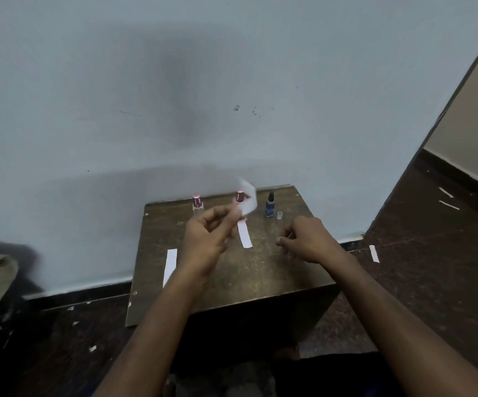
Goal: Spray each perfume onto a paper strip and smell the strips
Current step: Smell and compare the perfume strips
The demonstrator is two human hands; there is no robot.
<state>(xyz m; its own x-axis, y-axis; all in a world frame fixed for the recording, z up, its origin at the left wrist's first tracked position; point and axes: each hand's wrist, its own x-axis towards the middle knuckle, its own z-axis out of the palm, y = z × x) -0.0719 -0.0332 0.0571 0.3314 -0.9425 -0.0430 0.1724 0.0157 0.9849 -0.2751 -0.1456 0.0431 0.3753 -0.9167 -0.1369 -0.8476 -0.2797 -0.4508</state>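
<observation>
Now a strip (248, 197) is pinched in the left hand (206, 239), raised before the bottles (269, 206) on the surface (260, 270); the right hand (303, 239), loosely curled, holds nothing; the strip is best brought slowly to the nose

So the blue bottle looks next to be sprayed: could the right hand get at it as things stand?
Probably yes. The right hand holds nothing and hovers just in front of the blue bottle; only the small clear cap stands between them, beside the bottle.
</observation>
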